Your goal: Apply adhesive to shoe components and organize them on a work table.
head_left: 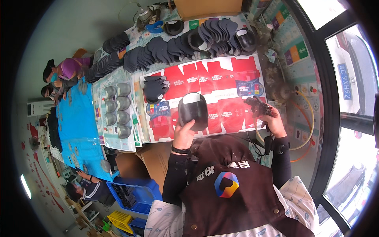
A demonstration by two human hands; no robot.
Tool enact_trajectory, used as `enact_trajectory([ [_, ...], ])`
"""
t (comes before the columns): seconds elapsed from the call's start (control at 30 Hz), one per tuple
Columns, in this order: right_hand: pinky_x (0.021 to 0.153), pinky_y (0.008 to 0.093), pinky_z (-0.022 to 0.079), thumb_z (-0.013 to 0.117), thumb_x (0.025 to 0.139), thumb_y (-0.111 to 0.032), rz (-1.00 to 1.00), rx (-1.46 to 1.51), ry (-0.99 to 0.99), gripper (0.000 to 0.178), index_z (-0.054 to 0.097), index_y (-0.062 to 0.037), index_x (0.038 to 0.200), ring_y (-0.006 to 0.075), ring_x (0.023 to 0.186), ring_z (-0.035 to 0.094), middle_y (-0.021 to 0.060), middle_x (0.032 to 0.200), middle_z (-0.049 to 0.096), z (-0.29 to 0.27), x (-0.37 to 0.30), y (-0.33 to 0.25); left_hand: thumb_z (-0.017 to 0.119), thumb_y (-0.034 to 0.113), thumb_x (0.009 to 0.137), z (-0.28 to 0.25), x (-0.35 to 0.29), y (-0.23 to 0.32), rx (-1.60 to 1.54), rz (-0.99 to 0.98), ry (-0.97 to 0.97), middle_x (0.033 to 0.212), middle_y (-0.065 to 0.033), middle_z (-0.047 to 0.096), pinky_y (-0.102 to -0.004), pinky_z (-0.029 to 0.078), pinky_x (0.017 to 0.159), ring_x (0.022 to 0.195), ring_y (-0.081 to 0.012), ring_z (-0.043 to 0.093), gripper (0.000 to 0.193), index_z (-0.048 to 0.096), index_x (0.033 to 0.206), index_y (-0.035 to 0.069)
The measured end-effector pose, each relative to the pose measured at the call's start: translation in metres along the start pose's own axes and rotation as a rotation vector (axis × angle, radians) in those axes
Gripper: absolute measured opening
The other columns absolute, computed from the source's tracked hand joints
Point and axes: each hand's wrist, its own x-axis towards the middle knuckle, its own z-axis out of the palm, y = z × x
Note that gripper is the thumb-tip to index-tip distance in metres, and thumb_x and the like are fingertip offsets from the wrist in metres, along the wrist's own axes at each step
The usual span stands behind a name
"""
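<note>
My left hand [184, 136] is closed on a black, rounded, shell-like pad [193, 115] with a white patch at its top end. The pad is held above the near edge of the table. To the right, my right hand [275, 122] grips a dark spray gun [258, 106], its nozzle end pointing left. Under both lies a red and white printed cardboard sheet [215, 81]. A small pile of dark grey pads [155, 89] rests on the sheet's left part.
Overlapping dark grey pads [158, 51] line the table's far side. Grey cup-shaped pieces [124, 103] stand in two columns at left. A yellow hose [312, 122] loops at right by the window. Co-workers [69, 69] sit around a blue-covered table [77, 116]. A blue crate [148, 191] stands lower left.
</note>
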Motion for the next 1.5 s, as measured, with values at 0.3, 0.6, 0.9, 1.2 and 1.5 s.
enact_trajectory([
  [0.3,0.054,0.0215,0.048,0.054,0.080,-0.002,-0.025,-0.002,0.026,0.030,0.064,-0.0033,0.108,0.0092,0.081,0.067,0.0042,0.094,0.073,-0.015,-0.005,-0.003,0.055,0.013,0.104,0.079,0.016,0.002,1.242,0.633,0.249,0.125,-0.0219,0.064,-0.0427,0.050,0.097,0.116,-0.0367,0.063,0.035,0.054,0.135,-0.002],
  [0.6,0.057,0.0237,0.051,0.054,0.077,0.003,-0.006,0.040,0.039,0.040,0.065,0.0006,0.115,0.0113,0.084,0.067,0.0046,0.092,0.072,0.001,0.000,-0.003,0.057,0.022,0.104,0.022,0.080,-0.025,1.392,0.615,0.268,0.111,-0.0191,0.066,-0.0477,0.051,0.090,0.104,-0.0408,0.063,0.029,0.065,0.120,-0.001],
  [0.9,0.059,0.0228,0.048,0.056,0.079,0.004,0.084,-0.026,0.013,0.040,0.067,-0.0025,0.117,0.0083,0.077,0.061,0.0027,0.091,0.072,0.022,0.013,0.014,0.070,0.031,0.091,-0.071,0.142,-0.081,1.556,0.237,0.450,0.096,-0.0246,0.073,-0.0511,0.054,0.081,0.091,-0.0435,0.070,0.033,0.071,0.106,0.001],
  [1.2,0.082,0.0388,0.054,0.066,0.082,-0.006,-0.100,-0.465,-0.058,0.037,0.068,-0.0006,0.119,0.0307,0.090,0.072,0.0194,0.099,0.072,0.062,0.041,0.024,0.079,0.033,0.084,-0.103,0.170,-0.118,1.594,0.089,0.216,0.106,-0.0274,0.070,-0.0515,0.053,0.089,0.103,-0.0459,0.066,0.045,0.066,0.106,-0.004],
  [1.5,0.084,0.0500,0.052,0.060,0.089,-0.017,-0.137,-0.724,-0.091,0.029,0.070,-0.0012,0.111,0.0449,0.098,0.066,0.0267,0.098,0.070,0.107,0.089,0.030,0.064,0.024,0.100,-0.140,0.180,-0.127,1.162,0.022,0.209,0.106,-0.0139,0.076,-0.0325,0.055,0.080,0.093,-0.0186,0.072,0.036,0.065,0.122,-0.004],
])
